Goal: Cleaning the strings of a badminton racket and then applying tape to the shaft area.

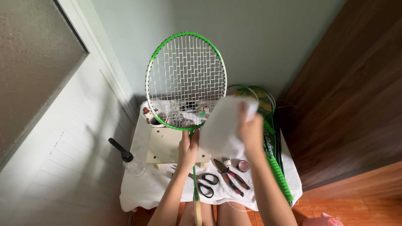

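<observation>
My left hand grips the thin shaft of a green-and-white badminton racket just below its head, holding it upright over the small table. The strung head stands in front of the pale wall. My right hand holds a white cloth to the right of the racket's lower rim, the cloth close to the frame; whether it touches the frame I cannot tell.
A small table under a white towel carries a wooden stand, black scissors, red-handled pliers, a small round tin, a glass jar and a mug. A second green racket lies at right, beside a brown wooden cabinet.
</observation>
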